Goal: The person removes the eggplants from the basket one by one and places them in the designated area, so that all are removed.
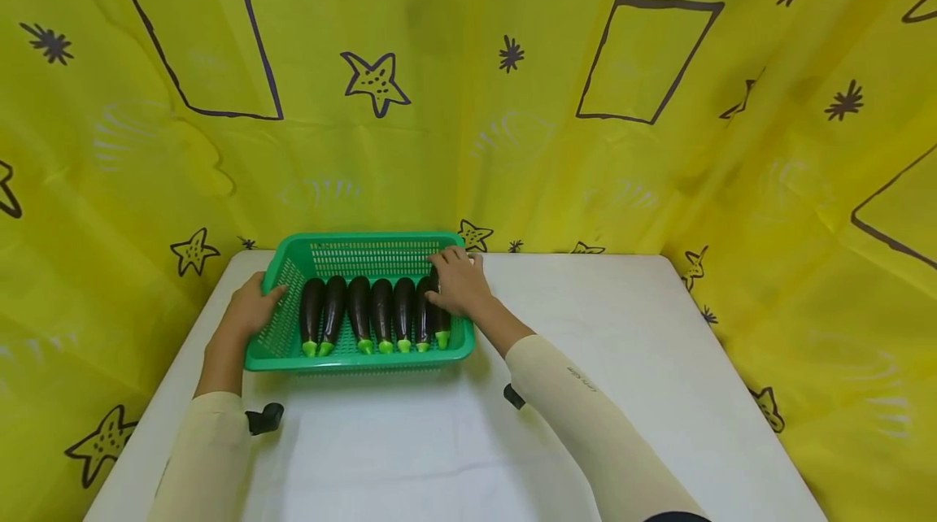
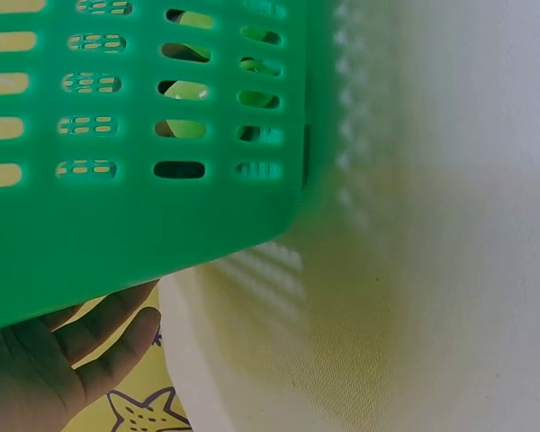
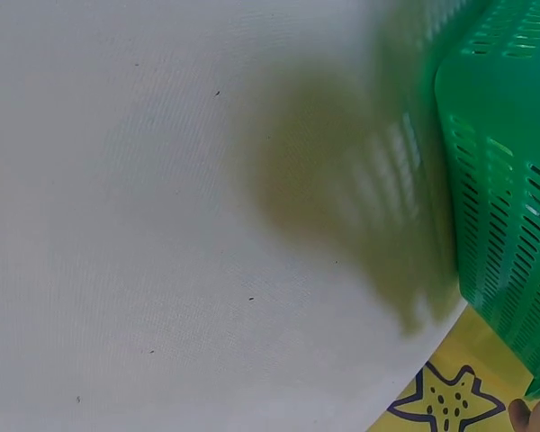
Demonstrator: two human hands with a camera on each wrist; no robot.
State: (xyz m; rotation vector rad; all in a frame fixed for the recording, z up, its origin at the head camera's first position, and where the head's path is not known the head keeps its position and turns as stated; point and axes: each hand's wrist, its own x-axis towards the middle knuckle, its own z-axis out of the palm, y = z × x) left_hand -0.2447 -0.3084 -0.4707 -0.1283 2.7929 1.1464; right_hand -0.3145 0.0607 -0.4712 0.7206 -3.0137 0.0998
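Observation:
A green plastic basket with slotted walls stands near the back left of the white table. Several dark purple eggplants lie side by side in it, green stem ends towards me. My left hand grips the basket's left rim, thumb inside; in the left wrist view its fingers show outside the wall. Over the basket's right end, my right hand holds the rightmost eggplant, thumb and fingers about its upper part, which the hand partly hides. Only a fingertip appears in the right wrist view.
The white table extends right and in front of the basket. A yellow curtain with drawn stars and frames hangs behind and at both sides. Black mounts sit at both forearms.

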